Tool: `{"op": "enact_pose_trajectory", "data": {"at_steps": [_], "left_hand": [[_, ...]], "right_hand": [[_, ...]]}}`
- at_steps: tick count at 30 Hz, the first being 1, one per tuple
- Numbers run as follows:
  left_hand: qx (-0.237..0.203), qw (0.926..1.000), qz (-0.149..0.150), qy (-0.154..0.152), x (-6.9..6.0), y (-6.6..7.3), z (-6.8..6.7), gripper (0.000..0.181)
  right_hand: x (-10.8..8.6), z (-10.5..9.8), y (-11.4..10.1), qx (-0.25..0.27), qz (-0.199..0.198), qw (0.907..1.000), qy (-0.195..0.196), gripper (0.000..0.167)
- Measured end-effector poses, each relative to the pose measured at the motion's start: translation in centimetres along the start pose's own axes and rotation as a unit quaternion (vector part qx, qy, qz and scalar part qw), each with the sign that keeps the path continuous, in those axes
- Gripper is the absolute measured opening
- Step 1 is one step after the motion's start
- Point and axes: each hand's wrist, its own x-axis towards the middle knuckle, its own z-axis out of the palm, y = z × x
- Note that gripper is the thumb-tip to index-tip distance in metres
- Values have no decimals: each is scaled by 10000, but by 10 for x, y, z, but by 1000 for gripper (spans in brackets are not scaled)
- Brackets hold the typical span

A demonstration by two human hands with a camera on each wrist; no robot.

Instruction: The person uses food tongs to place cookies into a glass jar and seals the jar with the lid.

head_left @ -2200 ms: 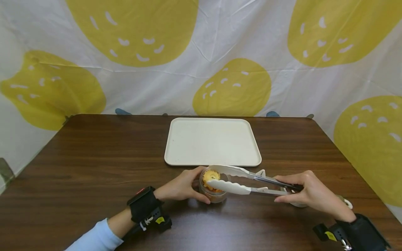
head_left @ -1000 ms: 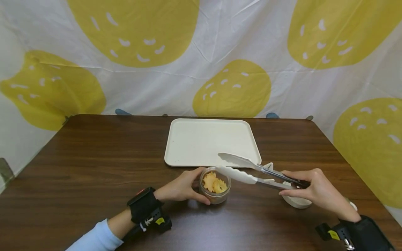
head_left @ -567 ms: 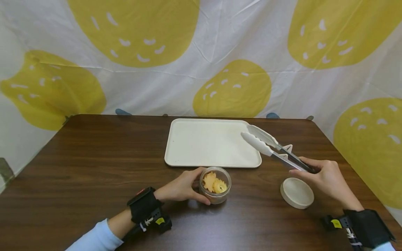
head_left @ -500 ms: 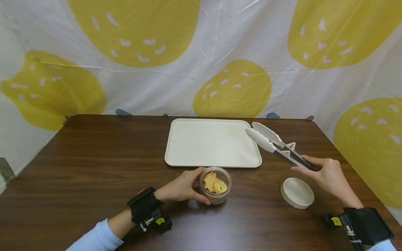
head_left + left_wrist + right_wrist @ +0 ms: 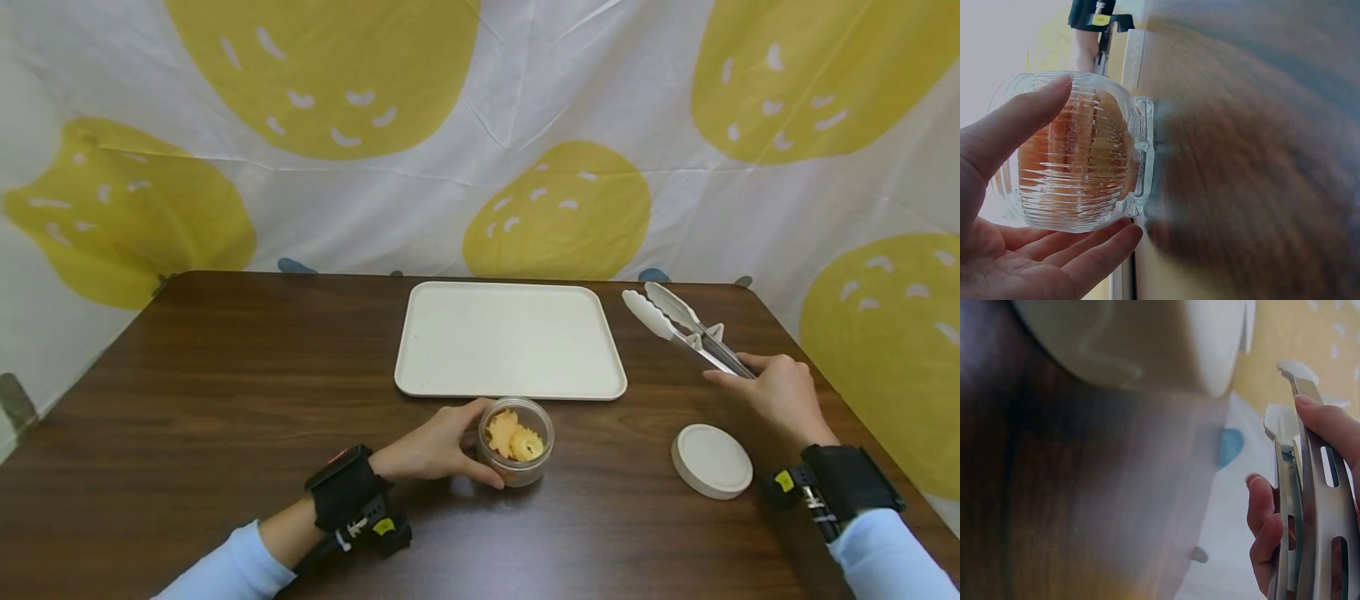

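Note:
My left hand holds a ribbed glass jar from its left side, thumb on the near side. Ring-shaped and flower-shaped yellow-orange cookies or crackers lie inside the uncovered jar, which stands on the table. Over to the right, my right hand grips metal tongs with white scalloped tips. In the right wrist view, thumb and fingers press on opposite arms of the tongs. The tips stand slightly apart with nothing between them, beside the tray's right edge. Whether the tongs touch the table is unclear.
A white rectangular tray lies behind the jar with only tiny specks on it. A round off-white lid rests on the brown wooden table, just in front of my right hand. Behind hangs a lemon-patterned cloth.
The tongs came out of the jar, then swung right and back past the tray, away from the lid. Their tips have drawn closer together. My left hand and the jar stayed put.

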Motion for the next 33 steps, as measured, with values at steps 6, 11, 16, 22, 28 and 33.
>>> {"op": "enact_pose_trajectory", "data": {"at_steps": [6, 11, 16, 22, 28, 33], "left_hand": [[15, 10000, 5, 7, 1, -1, 0, 72], [70, 10000, 18, 8, 0, -1, 0, 71], [2, 10000, -4, -15, -1, -1, 0, 71], [27, 10000, 83, 15, -1, -2, 1, 70], [89, 9999, 87, 18, -2, -2, 1, 71], [157, 9999, 65, 15, -3, -2, 0, 72]], "right_hand": [[10, 3, 0, -281, 80, 9995, -87, 74], [16, 8, 3, -381, 220, 9987, -249, 77], [22, 11, 1, -551, 206, 9973, -447, 78], [28, 14, -1, -607, 199, 9959, -635, 80], [34, 17, -3, -532, 287, 9921, -1097, 81], [38, 17, -7, -639, 271, 9902, -1213, 70]]}}
